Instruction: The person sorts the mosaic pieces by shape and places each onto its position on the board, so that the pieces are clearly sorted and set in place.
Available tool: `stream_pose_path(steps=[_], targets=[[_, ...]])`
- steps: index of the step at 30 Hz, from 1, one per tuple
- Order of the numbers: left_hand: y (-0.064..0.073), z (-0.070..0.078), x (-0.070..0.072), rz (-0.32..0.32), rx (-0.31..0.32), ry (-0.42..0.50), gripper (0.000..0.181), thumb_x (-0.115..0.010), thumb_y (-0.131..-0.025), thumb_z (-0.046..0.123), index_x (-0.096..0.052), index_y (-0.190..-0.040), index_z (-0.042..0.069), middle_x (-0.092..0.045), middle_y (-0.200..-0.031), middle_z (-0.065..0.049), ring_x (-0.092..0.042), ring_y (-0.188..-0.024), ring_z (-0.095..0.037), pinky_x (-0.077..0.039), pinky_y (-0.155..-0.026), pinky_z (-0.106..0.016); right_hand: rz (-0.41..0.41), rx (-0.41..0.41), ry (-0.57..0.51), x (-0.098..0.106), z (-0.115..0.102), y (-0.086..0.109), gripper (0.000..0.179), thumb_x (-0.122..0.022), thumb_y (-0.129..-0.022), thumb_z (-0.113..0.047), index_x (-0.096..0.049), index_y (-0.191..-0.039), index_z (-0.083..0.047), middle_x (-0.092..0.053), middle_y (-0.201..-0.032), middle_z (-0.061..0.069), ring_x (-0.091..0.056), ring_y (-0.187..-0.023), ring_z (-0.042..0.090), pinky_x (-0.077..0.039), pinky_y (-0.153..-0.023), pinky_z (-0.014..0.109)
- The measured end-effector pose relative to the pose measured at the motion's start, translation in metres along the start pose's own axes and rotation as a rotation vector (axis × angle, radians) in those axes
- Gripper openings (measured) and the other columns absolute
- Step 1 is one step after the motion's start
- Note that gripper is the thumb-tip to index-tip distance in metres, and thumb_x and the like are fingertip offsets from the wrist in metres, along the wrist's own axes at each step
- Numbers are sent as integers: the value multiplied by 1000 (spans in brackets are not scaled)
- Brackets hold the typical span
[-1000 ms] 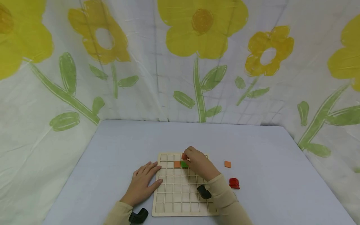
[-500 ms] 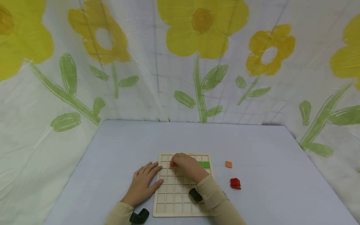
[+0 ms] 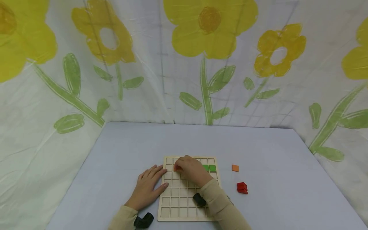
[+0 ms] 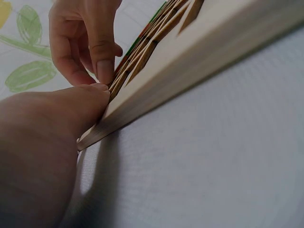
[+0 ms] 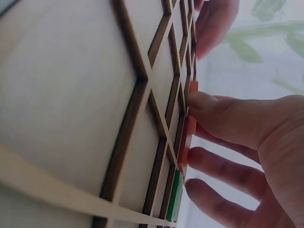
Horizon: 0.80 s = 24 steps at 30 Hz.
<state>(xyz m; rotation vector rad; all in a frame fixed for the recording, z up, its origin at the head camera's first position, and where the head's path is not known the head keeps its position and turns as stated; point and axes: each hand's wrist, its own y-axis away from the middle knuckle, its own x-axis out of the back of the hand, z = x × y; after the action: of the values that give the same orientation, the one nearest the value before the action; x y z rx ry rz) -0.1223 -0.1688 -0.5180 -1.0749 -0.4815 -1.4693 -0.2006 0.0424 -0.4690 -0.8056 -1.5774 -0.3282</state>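
A pale wooden grid board point(image 3: 187, 219) lies on the table. My left hand point(image 3: 148, 186) rests on its left edge with fingers spread, the thumb point(image 4: 90, 97) along the rim in the left wrist view. My right hand point(image 3: 191, 169) reaches over the second row from the back and pinches an orange square tile point(image 5: 193, 114) between thumb and fingers, right at the grid. Beside it in the right wrist view sits another orange tile point(image 5: 184, 154), then a green tile point(image 5: 175, 194). Further right along that row, green tiles point(image 3: 212, 168) show; my right hand hides the middle of the row.
To the right of the board lie a single orange tile point(image 3: 235, 168) and a small pile of red tiles point(image 3: 242, 187). A white table point(image 3: 276, 179) bears everything, with a flower-painted curtain point(image 3: 149, 89) behind it.
My right hand has moved left along the board with the orange tile, uncovering green tiles at the right of the row, and has stayed nearly still since. The left hand stays on the edge.
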Motion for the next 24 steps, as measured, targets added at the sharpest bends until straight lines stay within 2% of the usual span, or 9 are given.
stream_pose_path(steps=[6,12,16,24], targets=[[0,2,0,0,7,-4,52,-63,-90,44,-56,-135,19,-48,-144,-3,-37,-137,-29,-27,-104,-56,-6,10,10,4,2,1,10,-67,-90,-23,-70,-99,-20,-67,-98,-8,-61,-89,10,-52,-75,22],[-1,3,-1,26,-13,-19,51,-64,-89,43,-57,-133,17,-50,-143,-5,-39,-135,-31,-28,-103,-57,-21,-8,18,17,4,5,10,-68,-89,-19,-72,-98,-18,-68,-94,-6,-62,-89,12,-52,-78,24],[-1,3,-1,38,-23,-23,51,-64,-90,42,-57,-133,17,-50,-142,-5,-40,-134,-32,-28,-102,-57,-30,16,36,15,5,5,11,-70,-87,-19,-75,-97,-19,-70,-93,-8,-61,-89,11,-51,-79,23],[-1,3,0,2,8,-18,52,-62,-90,45,-56,-135,20,-48,-145,-2,-37,-137,-29,-27,-104,-56,-40,31,81,9,2,3,12,-71,-86,-20,-78,-95,-24,-71,-93,-10,-61,-89,10,-52,-78,22]])
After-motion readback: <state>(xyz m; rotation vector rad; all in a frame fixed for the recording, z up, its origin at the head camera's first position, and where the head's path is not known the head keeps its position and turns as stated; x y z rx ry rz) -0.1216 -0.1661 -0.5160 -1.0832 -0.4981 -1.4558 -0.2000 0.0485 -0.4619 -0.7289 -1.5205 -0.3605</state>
